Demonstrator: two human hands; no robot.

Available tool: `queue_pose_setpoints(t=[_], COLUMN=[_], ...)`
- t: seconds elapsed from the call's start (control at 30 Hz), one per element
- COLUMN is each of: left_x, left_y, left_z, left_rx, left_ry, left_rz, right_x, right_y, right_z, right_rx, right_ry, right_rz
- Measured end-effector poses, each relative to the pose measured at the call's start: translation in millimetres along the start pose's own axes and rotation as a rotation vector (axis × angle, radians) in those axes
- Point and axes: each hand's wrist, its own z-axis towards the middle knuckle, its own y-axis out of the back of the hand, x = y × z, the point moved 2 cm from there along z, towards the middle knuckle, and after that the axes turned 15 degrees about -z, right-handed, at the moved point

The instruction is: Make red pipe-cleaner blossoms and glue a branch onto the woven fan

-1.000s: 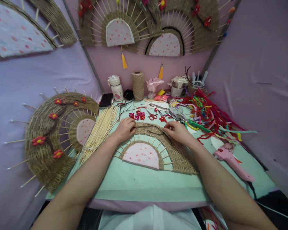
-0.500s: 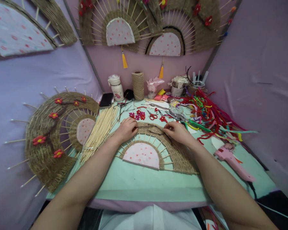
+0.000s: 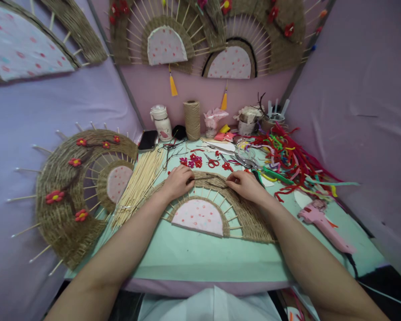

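Note:
A half-round woven twine fan (image 3: 255, 218) with thin stick ribs lies on the table in front of me. Its inner half-disc (image 3: 198, 216) is white with pink-red dots. A dark thin twig (image 3: 214, 183) rests along the upper woven band, between my hands. My left hand (image 3: 179, 182) is closed over the band's top left, fingertips at the twig's left end. At the twig's right end, my right hand (image 3: 244, 183) pinches with thumb and forefinger. The exact contact under the left fingers is hidden.
A finished-looking flowered fan (image 3: 53, 223) leans at left beside a bundle of thin sticks (image 3: 138, 187). Behind lie red beaded flowers (image 3: 195, 160), red scissors (image 3: 212, 161) and a twine spool (image 3: 192, 120). Pipe cleaners (image 3: 287, 151) and a pink glue gun (image 3: 327, 225) are at right.
My left hand has shifted slightly right and down along the band. The right hand has barely moved, and the fan has slid very slightly right.

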Motion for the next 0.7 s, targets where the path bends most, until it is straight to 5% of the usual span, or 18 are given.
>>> queue_pose_setpoints(t=[0.7], left_x=[-17], left_y=[-9.4], left_z=[15], left_rx=[0.069], left_ry=[0.074], left_rz=[0.111], right_x=[5], right_y=[-3], right_z=[0], right_rx=[0.009], right_ry=[0.013], right_rz=[-0.035])
